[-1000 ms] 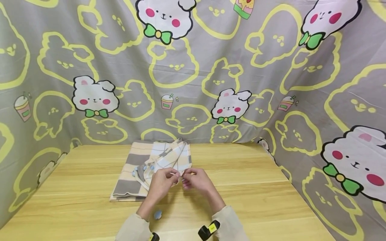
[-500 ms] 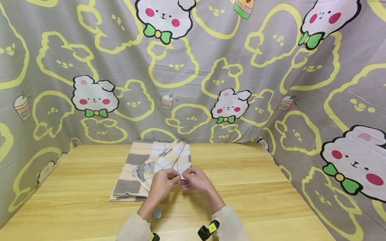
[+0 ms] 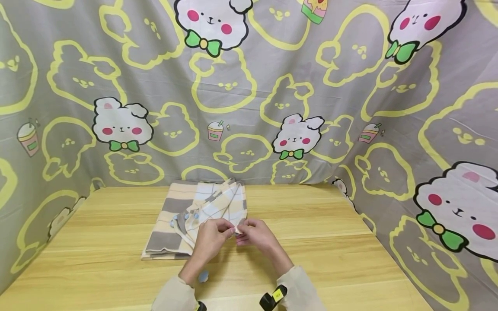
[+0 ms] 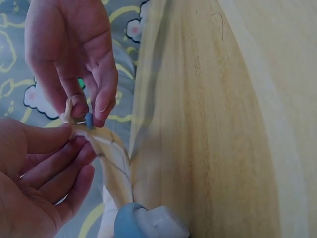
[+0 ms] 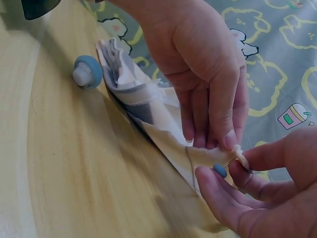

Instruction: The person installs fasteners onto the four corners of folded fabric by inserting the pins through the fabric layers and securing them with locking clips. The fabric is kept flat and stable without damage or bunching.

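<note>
A folded plaid cloth (image 3: 169, 224) in grey, cream and pale blue lies on the table, its near right corner raised between my hands. My left hand (image 3: 212, 236) pinches the cloth's edge between thumb and fingers. Opposite it, my right hand (image 3: 258, 235) has thumb and fingers around the corner and a small pin with a blue round head (image 5: 220, 170). In the right wrist view the pin's thin metal shaft runs from the head to the cloth tip. The left wrist view shows the blue head just below the right fingertips.
A blue-and-white mushroom-shaped cap (image 5: 87, 72) lies on the wooden table (image 3: 311, 255) near my left forearm. Several small blue pieces (image 3: 186, 217) sit on the cloth's folded part. A cartoon-printed grey curtain (image 3: 241, 108) hangs behind and at both sides.
Both hands have shifted very slightly to the right, still together at the cloth's corner. The fingers have moved a little around the pin; the rest of the cloth and the cap lie as before.
</note>
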The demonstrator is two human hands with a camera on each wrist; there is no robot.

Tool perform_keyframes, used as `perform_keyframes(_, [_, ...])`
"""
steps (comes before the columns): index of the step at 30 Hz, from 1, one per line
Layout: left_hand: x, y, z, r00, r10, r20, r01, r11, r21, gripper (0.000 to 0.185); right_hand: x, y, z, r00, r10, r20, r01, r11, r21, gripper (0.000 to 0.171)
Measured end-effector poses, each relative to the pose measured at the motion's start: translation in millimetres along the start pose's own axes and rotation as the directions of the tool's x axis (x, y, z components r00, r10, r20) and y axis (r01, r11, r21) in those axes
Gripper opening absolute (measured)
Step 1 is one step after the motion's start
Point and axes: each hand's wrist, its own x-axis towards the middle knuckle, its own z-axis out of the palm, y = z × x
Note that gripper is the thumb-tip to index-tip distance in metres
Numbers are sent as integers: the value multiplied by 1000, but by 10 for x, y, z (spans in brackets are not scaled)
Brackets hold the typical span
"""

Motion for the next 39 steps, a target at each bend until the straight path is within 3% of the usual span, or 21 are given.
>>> perform_keyframes(12, [-33,16,4,996,84,22,-86,989,120,7,6,59,-30,1000,10,-16,-10,1000,4,18])
perform_keyframes(23, [-22,46,-56,997,67,38,-72,987,147,9,6,67,-13,1000,15,-18,-15,1000,17,18])
perform_keyframes(39, [-24,46,-70,992,108,59,-116,981,158,11,-28,49,33,999,5,-42,-5,1000,12,19])
